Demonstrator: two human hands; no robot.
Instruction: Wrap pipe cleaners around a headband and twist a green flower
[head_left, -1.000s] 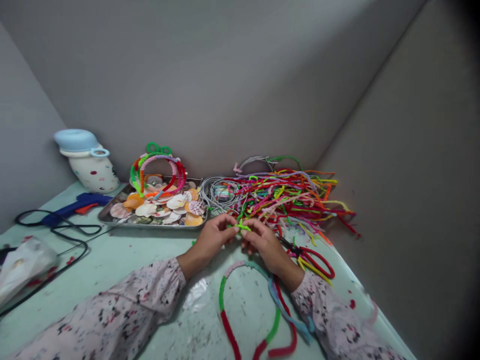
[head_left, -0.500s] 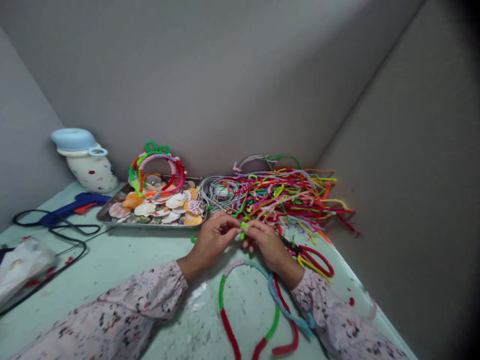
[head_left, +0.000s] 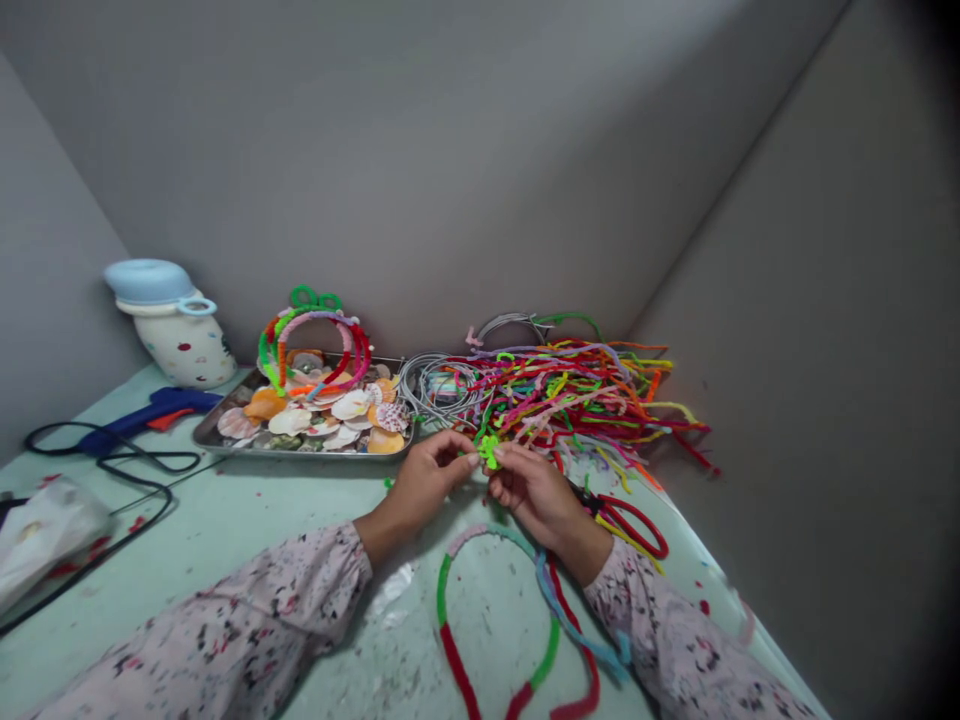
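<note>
My left hand [head_left: 429,478] and my right hand [head_left: 531,487] meet above the pale green table [head_left: 225,520], both pinched on a small bright green pipe cleaner [head_left: 489,450] bent into a curled knot between the fingertips. Just below my hands lies a headband [head_left: 480,620] wrapped in pink, green, red and blue fuzzy wire. Behind my hands a big heap of many-coloured pipe cleaners [head_left: 577,395] spreads to the right.
A metal tray [head_left: 225,440] with seashells and wrapped headbands [head_left: 315,345] stands at the back. Grey wire hoops [head_left: 431,385] lie beside it. Red-handled scissors [head_left: 630,525] rest right of my hand. A blue glue gun [head_left: 150,412], black cord [head_left: 112,480], white jug [head_left: 176,325] and plastic bag [head_left: 41,535] sit left.
The green pipe cleaner has gone from a straight stretch between my hands to a tight curled loop. My hands have drawn closer and risen slightly.
</note>
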